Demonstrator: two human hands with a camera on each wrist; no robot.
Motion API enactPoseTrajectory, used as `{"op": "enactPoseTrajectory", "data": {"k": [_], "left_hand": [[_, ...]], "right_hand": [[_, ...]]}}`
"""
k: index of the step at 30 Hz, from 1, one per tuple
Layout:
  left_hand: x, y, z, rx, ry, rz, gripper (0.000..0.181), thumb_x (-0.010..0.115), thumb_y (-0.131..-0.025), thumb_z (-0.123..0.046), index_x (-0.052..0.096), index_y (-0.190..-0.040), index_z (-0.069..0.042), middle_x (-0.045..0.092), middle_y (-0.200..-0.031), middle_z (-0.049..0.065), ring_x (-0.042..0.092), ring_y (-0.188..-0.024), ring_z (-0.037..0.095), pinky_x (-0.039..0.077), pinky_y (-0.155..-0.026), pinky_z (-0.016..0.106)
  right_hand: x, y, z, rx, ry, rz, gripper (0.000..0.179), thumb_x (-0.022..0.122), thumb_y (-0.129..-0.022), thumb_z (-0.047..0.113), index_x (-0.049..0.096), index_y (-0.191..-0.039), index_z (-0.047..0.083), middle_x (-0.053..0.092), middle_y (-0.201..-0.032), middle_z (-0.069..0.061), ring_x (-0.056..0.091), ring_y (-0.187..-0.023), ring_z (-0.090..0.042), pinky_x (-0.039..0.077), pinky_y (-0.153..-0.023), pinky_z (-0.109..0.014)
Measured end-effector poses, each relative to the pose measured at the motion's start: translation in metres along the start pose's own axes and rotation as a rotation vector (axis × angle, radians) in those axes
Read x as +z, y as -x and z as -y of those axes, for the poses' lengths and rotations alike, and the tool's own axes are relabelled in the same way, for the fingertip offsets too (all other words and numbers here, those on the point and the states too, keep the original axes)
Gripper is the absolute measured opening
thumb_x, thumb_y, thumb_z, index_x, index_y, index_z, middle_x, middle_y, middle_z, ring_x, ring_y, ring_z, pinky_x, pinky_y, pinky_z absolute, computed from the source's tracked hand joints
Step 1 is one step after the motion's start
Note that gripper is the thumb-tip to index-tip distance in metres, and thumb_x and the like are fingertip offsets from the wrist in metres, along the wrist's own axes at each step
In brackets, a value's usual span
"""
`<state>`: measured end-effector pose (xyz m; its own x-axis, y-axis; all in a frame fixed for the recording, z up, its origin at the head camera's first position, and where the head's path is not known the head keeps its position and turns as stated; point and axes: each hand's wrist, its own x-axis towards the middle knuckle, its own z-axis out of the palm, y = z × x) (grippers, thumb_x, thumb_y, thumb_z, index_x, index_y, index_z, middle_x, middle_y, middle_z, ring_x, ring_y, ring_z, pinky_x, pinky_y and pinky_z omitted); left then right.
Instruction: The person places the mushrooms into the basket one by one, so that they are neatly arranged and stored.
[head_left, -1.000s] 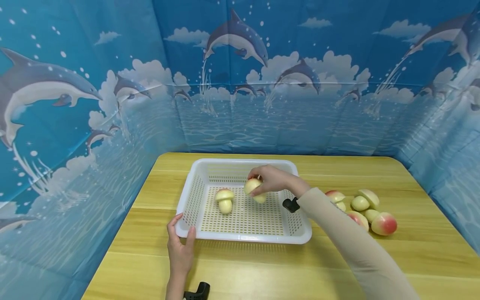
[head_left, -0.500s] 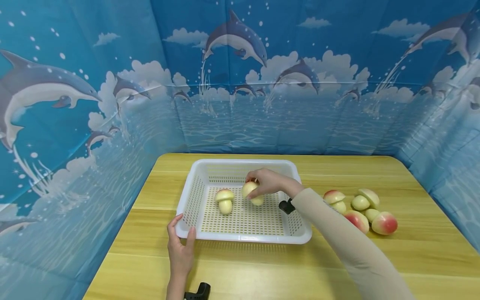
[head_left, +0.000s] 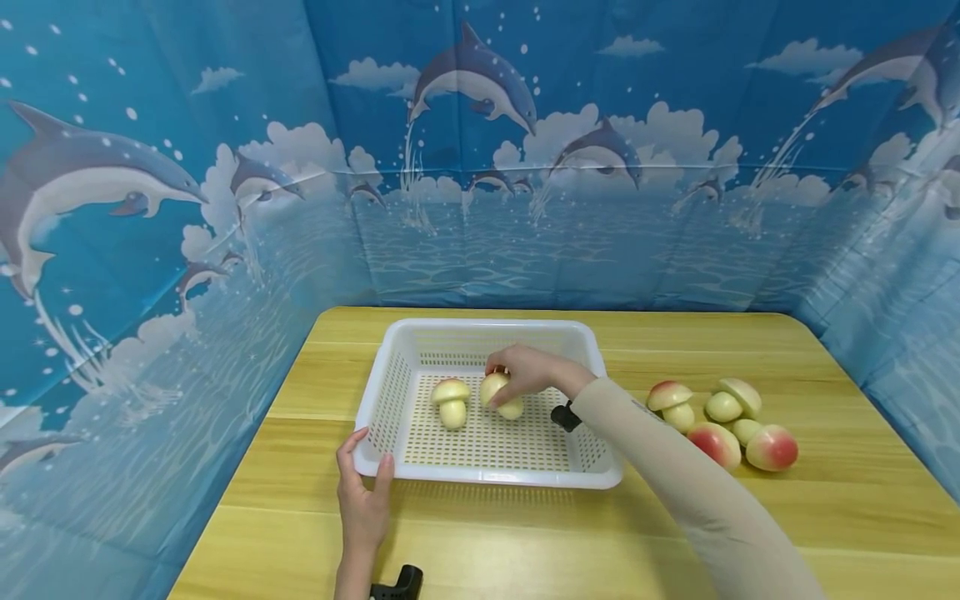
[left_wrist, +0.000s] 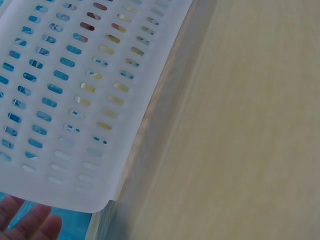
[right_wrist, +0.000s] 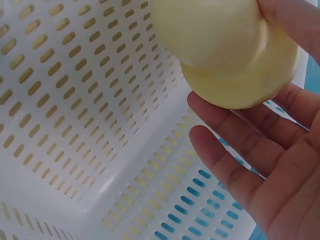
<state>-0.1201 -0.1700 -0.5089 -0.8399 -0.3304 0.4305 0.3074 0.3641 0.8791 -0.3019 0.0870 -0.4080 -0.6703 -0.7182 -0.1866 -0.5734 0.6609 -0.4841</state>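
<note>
In the head view my right hand holds a cream toy mushroom by its cap, low inside a white plastic basket. The right wrist view shows the mushroom's pale stem and cap between thumb and fingers, with the stem towards the camera. Left of it a second mushroom, its cap blushed red, lies in the basket. My left hand grips the near left corner of the basket, thumb at the front and fingers at the side. Its fingertips show beside the basket wall in the left wrist view.
Several more red-and-cream toy mushrooms lie in a group on the wooden table, right of the basket. A blue dolphin-print curtain hangs behind the table and along its sides.
My right hand has moved left and down with the mushroom, nearer the basket floor and the other mushroom. The left hand stays at the basket corner.
</note>
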Motion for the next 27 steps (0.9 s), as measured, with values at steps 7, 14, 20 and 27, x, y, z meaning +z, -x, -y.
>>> {"op": "enactPoseTrajectory", "data": {"k": [7,14,20,27], "left_hand": [[0.000,0.000,0.001,-0.016,0.003,-0.006,0.049,0.057,-0.091,-0.017,0.039,-0.137,-0.013,0.054,-0.126,0.015,0.054,-0.109,0.028,0.044,-0.082,0.044],[0.000,0.000,0.002,-0.018,0.012,-0.004,0.050,0.057,-0.091,-0.017,0.039,-0.137,-0.013,0.053,-0.127,0.015,0.053,-0.111,0.028,0.043,-0.084,0.043],[-0.001,0.000,-0.016,-0.028,0.002,-0.006,0.049,0.057,-0.091,-0.015,0.039,-0.135,-0.007,0.053,-0.125,0.019,0.053,-0.110,0.031,0.043,-0.083,0.035],[0.001,0.000,-0.008,-0.036,0.000,0.001,0.050,0.056,-0.090,-0.013,0.037,-0.137,-0.006,0.052,-0.127,0.021,0.052,-0.111,0.034,0.043,-0.083,0.037]], "right_hand": [[0.005,-0.004,-0.001,0.008,0.040,-0.006,0.041,0.079,-0.076,0.033,0.062,-0.106,0.011,0.060,-0.092,0.002,0.054,-0.083,-0.013,0.046,-0.073,-0.031],[0.009,-0.007,-0.002,0.033,0.080,-0.010,0.046,0.078,-0.077,0.034,0.061,-0.111,0.009,0.060,-0.096,0.002,0.054,-0.087,-0.014,0.045,-0.076,-0.031],[0.012,-0.009,-0.003,0.021,0.098,-0.021,0.046,0.078,-0.078,0.033,0.061,-0.112,0.007,0.060,-0.096,0.001,0.054,-0.088,-0.015,0.045,-0.077,-0.031],[0.013,-0.011,-0.005,0.041,0.068,-0.027,0.046,0.079,-0.077,0.032,0.061,-0.111,0.008,0.059,-0.096,0.001,0.054,-0.087,-0.015,0.045,-0.077,-0.032]]}}
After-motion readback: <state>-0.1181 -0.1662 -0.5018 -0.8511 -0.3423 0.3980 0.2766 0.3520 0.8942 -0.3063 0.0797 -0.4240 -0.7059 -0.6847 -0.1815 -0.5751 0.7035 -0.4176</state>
